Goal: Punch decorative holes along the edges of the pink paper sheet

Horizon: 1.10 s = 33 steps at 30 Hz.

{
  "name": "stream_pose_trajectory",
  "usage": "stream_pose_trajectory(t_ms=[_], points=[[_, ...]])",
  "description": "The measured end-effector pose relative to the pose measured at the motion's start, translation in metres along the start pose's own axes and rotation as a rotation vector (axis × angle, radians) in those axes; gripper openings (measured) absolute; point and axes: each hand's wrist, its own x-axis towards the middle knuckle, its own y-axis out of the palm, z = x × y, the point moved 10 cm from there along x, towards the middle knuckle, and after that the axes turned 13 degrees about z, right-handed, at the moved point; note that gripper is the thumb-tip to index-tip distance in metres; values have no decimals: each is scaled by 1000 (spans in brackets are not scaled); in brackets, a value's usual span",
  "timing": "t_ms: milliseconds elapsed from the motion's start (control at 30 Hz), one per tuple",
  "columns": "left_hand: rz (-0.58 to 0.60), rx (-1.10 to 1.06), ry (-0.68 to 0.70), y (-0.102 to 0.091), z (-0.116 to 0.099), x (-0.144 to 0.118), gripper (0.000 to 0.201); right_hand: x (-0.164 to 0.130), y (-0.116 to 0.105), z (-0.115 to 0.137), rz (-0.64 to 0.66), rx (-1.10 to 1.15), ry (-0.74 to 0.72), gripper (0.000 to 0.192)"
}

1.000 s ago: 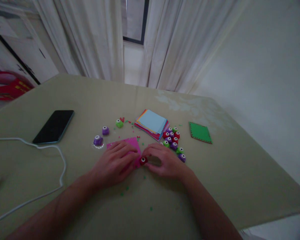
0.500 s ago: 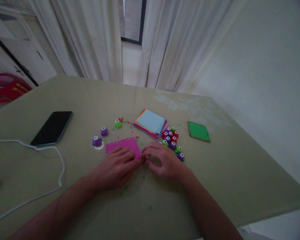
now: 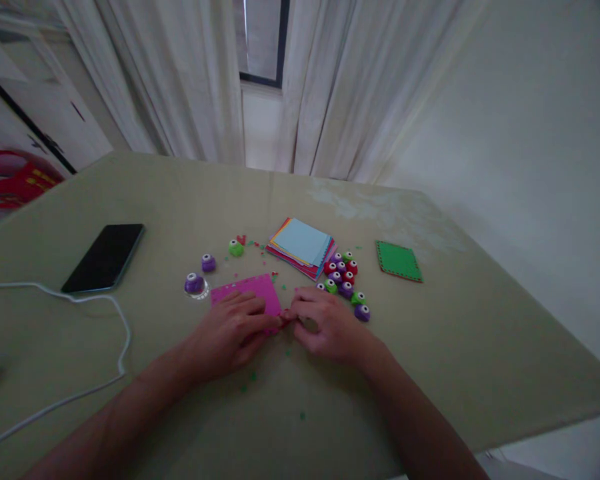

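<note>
A pink paper sheet (image 3: 253, 287) lies on the table, small holes along its far edge. My left hand (image 3: 233, 328) holds it down, fingers bent over its near part and the index finger stretched to its right corner. Fingers pinched, my right hand (image 3: 325, 323) grips a small red object (image 3: 285, 317) at that corner; its kind is mostly hidden by the fingertips. Close behind the right hand is a cluster of several red, purple and green one-eyed figures (image 3: 340, 272). Two purple figures (image 3: 194, 283) and a green one (image 3: 236, 248) stand left of and beyond the sheet.
A stack of coloured paper (image 3: 303, 241) sits beyond the hands. To the right lies a green square with a dotted border (image 3: 399, 261). On the left are a black phone (image 3: 105, 257) and a white cable (image 3: 123, 333). Tiny green scraps (image 3: 253, 377) and red bits dot the table.
My left hand has drawn back slightly to the left, its index finger parting from the right fingertips. More of the red object now shows between the hands.
</note>
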Motion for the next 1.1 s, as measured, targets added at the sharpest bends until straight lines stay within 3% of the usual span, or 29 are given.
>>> stream_pose_trajectory(t_ms=[200,400,533,667,733,833,967,1100], points=[[28,71,-52,2,3,6,19,2,5,8,67,-135,77,9],[-3,58,-80,9,6,7,21,3,11,3,60,-99,114,9],[-71,100,1,5,0,1,24,3,12,-7,45,-39,110,13],[-156,148,110,-2,-10,-5,33,1,10,-9,65,13,40,29],[-223,107,84,-9,-4,-8,29,1,9,-9,80,31,18,33],[-294,115,-64,-18,15,-10,25,1,10,-9,86,27,17,31],[-153,193,-154,-4,36,-5,49,2,9,-8,65,10,14,21],[-55,210,-179,12,46,-4,51,2,5,-9,36,25,36,16]])
